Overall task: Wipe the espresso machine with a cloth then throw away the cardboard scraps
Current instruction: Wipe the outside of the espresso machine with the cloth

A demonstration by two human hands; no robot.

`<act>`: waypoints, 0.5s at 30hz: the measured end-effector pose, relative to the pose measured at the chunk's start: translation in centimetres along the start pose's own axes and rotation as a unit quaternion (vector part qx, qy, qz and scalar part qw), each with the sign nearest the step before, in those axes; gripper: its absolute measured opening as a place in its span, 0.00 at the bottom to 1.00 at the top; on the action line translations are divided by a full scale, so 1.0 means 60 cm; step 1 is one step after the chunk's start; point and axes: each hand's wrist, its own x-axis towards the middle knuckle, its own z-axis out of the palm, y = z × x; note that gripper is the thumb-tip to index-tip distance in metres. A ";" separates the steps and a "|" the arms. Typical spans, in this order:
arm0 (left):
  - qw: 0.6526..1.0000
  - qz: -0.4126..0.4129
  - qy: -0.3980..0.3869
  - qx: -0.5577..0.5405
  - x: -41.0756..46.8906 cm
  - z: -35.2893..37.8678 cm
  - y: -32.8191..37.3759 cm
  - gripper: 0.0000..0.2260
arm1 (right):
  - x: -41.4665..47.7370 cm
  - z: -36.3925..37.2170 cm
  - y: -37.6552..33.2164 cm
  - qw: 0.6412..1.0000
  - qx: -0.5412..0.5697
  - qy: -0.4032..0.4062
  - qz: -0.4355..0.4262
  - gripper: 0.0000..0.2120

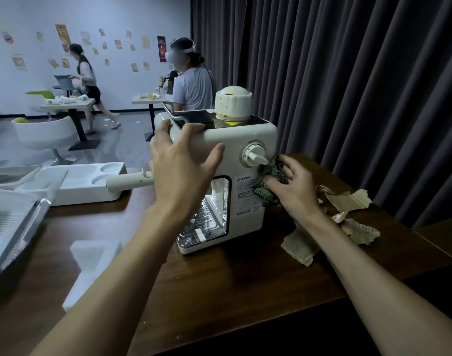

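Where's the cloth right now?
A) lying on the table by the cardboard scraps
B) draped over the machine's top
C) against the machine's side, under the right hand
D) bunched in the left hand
C: the right hand presses the cloth against the side of the espresso machine, just below the dial, while the left hand rests on the machine's upper edge.

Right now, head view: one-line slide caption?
The left hand steadies the espresso machine while right hand presses a cloth to its side; cardboard scraps lie beside on the table.
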 end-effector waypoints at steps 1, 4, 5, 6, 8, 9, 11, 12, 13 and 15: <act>1.000 -0.001 0.001 -0.006 0.001 0.000 -0.001 0.22 | 0.000 0.000 -0.002 1.000 -0.004 -0.001 0.002 0.26; 1.000 -0.002 0.002 -0.019 0.007 -0.003 -0.005 0.22 | -0.003 -0.002 -0.009 1.000 -0.006 -0.005 0.011 0.29; 1.000 0.000 0.001 -0.024 0.010 -0.004 -0.006 0.22 | -0.007 -0.003 -0.013 1.000 -0.006 -0.005 0.011 0.29; 1.000 0.001 0.002 -0.030 0.013 -0.005 -0.008 0.23 | -0.012 -0.004 -0.016 1.000 -0.006 -0.004 0.010 0.30; 0.999 0.000 0.005 -0.044 0.017 -0.007 -0.014 0.23 | -0.026 -0.005 -0.020 1.000 -0.008 -0.001 0.002 0.30; 0.999 -0.002 0.007 -0.052 0.019 -0.008 -0.017 0.23 | -0.034 -0.005 -0.022 1.000 -0.010 -0.002 -0.003 0.29; 0.998 0.000 0.006 -0.064 0.023 -0.011 -0.024 0.21 | -0.048 -0.009 -0.020 1.000 -0.016 -0.007 -0.014 0.29; 0.998 0.004 0.003 -0.070 0.026 -0.014 -0.028 0.19 | -0.054 -0.013 -0.019 0.999 -0.021 -0.013 -0.020 0.29; 0.997 0.009 -0.002 -0.075 0.029 -0.015 -0.031 0.18 | -0.056 -0.016 -0.019 0.999 -0.025 -0.018 -0.025 0.28; 0.997 0.013 -0.011 -0.075 0.030 -0.019 -0.034 0.17 | -0.051 -0.021 -0.024 0.999 -0.027 -0.020 -0.029 0.27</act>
